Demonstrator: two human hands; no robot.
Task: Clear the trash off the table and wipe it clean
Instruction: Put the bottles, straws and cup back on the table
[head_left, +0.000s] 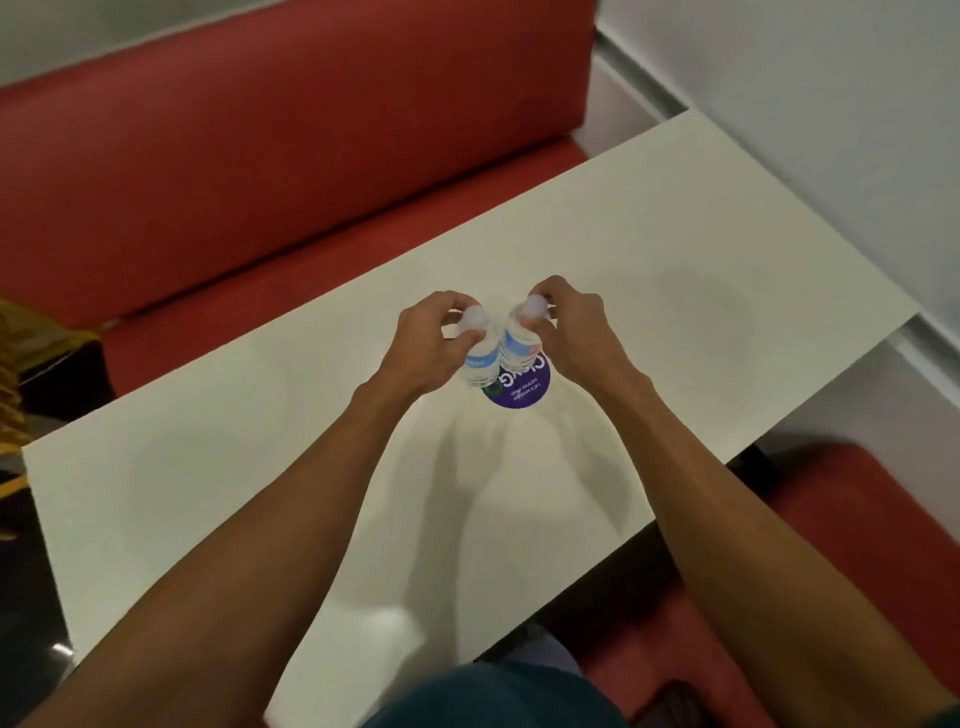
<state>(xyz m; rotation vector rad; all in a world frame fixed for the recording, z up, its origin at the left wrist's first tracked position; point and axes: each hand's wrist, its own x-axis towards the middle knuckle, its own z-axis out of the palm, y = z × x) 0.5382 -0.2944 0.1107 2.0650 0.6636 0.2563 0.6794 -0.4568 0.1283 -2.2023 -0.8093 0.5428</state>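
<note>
Since the left hand (434, 338) and right hand (576, 332) each curl their fingers round only a bottle's neck, the left bottle (480, 364) and right bottle (519, 340), side by side at the middle of the table (675, 234), could slip or knock together. Blur hides whether they hold water, and they cover part of a purple sticker (522, 392).

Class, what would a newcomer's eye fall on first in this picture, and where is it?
The left hand and right hand meet mid-table, gripping the left bottle and right bottle near their caps, side by side. Beneath them a round purple sticker marks the white table; a red bench runs behind.
</note>
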